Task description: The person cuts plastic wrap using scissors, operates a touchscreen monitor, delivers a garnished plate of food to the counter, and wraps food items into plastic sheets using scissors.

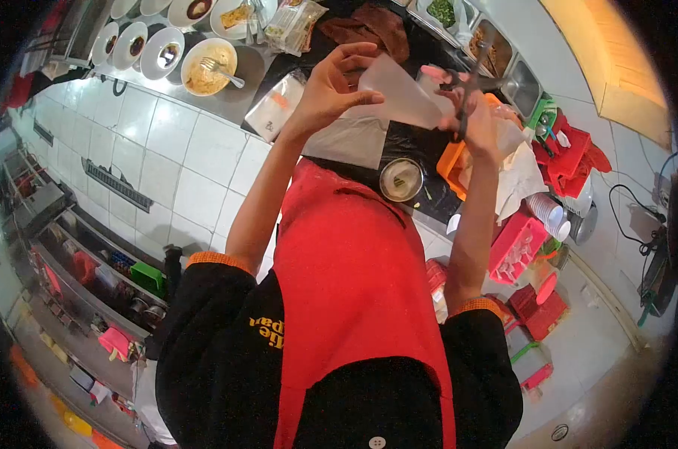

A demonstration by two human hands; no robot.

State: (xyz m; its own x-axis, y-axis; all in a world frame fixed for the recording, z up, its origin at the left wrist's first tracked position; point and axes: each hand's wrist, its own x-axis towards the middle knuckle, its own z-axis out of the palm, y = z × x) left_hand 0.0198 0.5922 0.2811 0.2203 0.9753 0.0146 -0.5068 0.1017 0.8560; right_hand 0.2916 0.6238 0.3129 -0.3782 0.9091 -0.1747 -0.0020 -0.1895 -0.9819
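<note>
My left hand (333, 91) grips the edge of a whitish, translucent plastic sheet (399, 93) between thumb and fingers. On the sheet's other side is my right hand (475, 123), smeared by motion. It holds what look like dark scissors (470, 90), also blurred, close to the sheet's right edge. Whether the blades touch the sheet I cannot tell. Below the sheet, a pale flat stack of sheets (346, 142) lies on the black counter. A small round bowl (401, 179) with a bit of green in it stands near the counter's front edge.
White bowls with dark sauce (162, 54) and a bowl with a fork (208, 67) stand at the upper left. Metal trays (520, 86) with food line the upper right. An orange basket (453, 168), red baskets (571, 153) and stacked plastic cups (546, 211) sit at the right.
</note>
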